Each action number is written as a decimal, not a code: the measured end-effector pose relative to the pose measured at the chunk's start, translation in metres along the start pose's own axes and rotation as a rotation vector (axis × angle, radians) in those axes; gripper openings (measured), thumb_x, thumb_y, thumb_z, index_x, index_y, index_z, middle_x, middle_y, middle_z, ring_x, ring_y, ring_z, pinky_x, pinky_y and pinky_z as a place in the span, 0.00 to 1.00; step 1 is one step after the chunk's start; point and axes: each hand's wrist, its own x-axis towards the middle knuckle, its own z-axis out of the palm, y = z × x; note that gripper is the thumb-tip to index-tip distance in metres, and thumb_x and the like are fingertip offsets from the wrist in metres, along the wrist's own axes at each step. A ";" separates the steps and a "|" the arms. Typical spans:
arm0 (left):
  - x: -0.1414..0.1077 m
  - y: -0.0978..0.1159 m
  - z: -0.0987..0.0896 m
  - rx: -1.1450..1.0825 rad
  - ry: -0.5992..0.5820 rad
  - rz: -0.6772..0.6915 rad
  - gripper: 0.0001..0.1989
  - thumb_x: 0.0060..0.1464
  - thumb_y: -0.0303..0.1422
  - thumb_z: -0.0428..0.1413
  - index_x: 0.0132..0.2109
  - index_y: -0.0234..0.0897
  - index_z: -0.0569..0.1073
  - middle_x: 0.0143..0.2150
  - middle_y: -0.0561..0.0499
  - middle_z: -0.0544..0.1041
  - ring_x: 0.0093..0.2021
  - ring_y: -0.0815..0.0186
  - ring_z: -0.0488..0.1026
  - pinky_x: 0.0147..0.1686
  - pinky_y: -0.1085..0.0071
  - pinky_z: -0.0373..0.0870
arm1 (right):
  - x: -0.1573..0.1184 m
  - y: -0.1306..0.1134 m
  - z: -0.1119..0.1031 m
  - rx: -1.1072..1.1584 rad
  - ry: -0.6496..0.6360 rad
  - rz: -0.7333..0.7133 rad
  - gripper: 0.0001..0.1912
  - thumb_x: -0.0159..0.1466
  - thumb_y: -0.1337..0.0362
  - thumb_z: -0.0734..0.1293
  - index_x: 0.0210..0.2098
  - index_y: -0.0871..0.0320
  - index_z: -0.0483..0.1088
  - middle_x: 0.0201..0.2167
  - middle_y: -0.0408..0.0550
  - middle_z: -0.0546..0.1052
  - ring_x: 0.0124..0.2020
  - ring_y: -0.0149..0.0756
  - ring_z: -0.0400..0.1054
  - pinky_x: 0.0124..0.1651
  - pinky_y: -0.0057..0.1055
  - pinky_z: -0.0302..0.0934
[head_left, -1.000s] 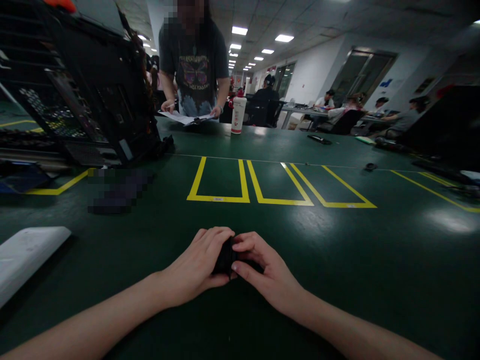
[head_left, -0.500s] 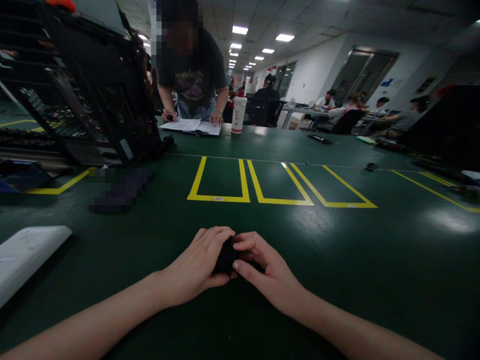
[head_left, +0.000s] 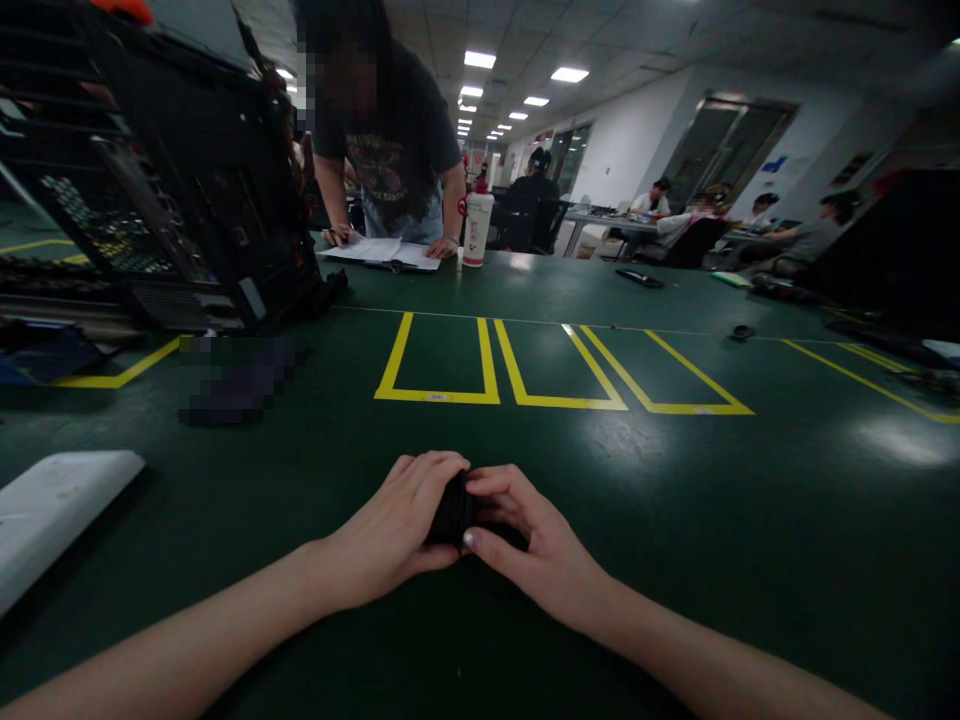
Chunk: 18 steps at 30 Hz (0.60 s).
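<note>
Head view: your green surface [head_left: 750, 550] reaches its far edge at twelve, a white-walled room [head_left: 611, 150] beyond. Lettering on the white cup [head_left: 476, 230], also at twelve, and the small label [head_left: 436, 398] on the yellow tape [head_left: 469, 400] can't be read. At six, your grip encloses a black object [head_left: 451, 515], left hand [head_left: 390, 530] wrapped over it, right hand [head_left: 551, 552] pinching its right side. A white slab [head_left: 64, 500] sits at eight; the surface spreads toward four.

Single view, worn on head, facing forward and down across a glossy dark green tabletop [head_left: 750, 520]. Bare left hand [head_left: 394, 525] and bare right hand [head_left: 544, 555] close in, lower centre. Far off, upper centre: bright white rectangular ceiling lights [head_left: 570, 75], receding.
</note>
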 end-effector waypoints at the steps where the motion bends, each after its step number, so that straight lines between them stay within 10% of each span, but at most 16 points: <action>1: 0.000 0.001 0.000 -0.008 -0.002 -0.002 0.32 0.49 0.24 0.59 0.57 0.40 0.52 0.55 0.44 0.63 0.52 0.56 0.63 0.50 0.57 0.62 | 0.000 0.001 0.000 -0.002 0.013 -0.004 0.12 0.59 0.70 0.65 0.42 0.54 0.64 0.45 0.45 0.65 0.47 0.35 0.66 0.51 0.39 0.63; 18: -0.001 0.000 -0.001 -0.022 0.002 -0.001 0.33 0.49 0.25 0.58 0.58 0.43 0.52 0.55 0.44 0.64 0.53 0.54 0.63 0.50 0.55 0.62 | -0.001 0.000 -0.002 -0.035 -0.008 0.000 0.14 0.59 0.71 0.65 0.44 0.52 0.63 0.47 0.46 0.64 0.49 0.36 0.65 0.50 0.39 0.64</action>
